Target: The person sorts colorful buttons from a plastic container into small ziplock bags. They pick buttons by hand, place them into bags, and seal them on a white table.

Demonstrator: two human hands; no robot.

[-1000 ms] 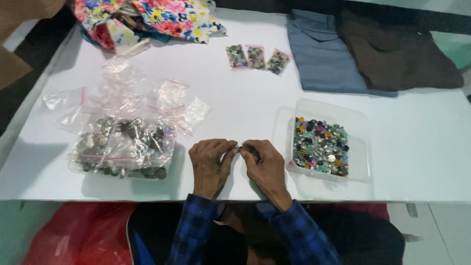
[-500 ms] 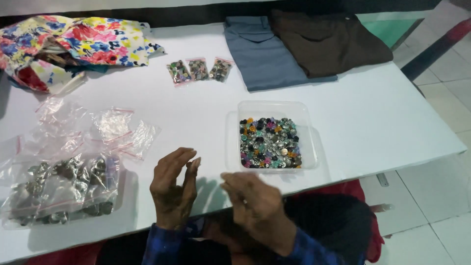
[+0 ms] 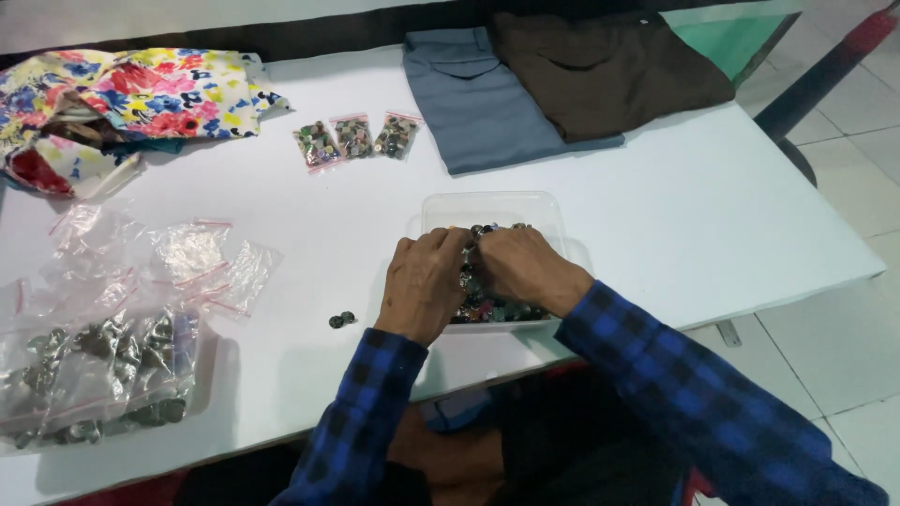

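As both hands work inside tub (image 3: 492,211), left hand (image 3: 427,286) and right hand (image 3: 525,267) meet over buttons (image 3: 497,309); fingers curled, grip not discernible. Two buttons (image 3: 342,319) lie apart on counter (image 3: 656,187).

Bench (image 3: 731,215): white.
Tub (image 3: 492,208): clear; buttons (image 3: 487,307) inside multicoloured.
Sleeves (image 3: 694,394): blue-and-black check.
Cloth (image 3: 141,94): floral, red, blue, yellow on white.
Trousers (image 3: 478,103): grey-blue.
Second pair (image 3: 600,70): dark brown.
Bags (image 3: 187,258): clear, pink-edged.
Floor (image 3: 844,309): pale tile.
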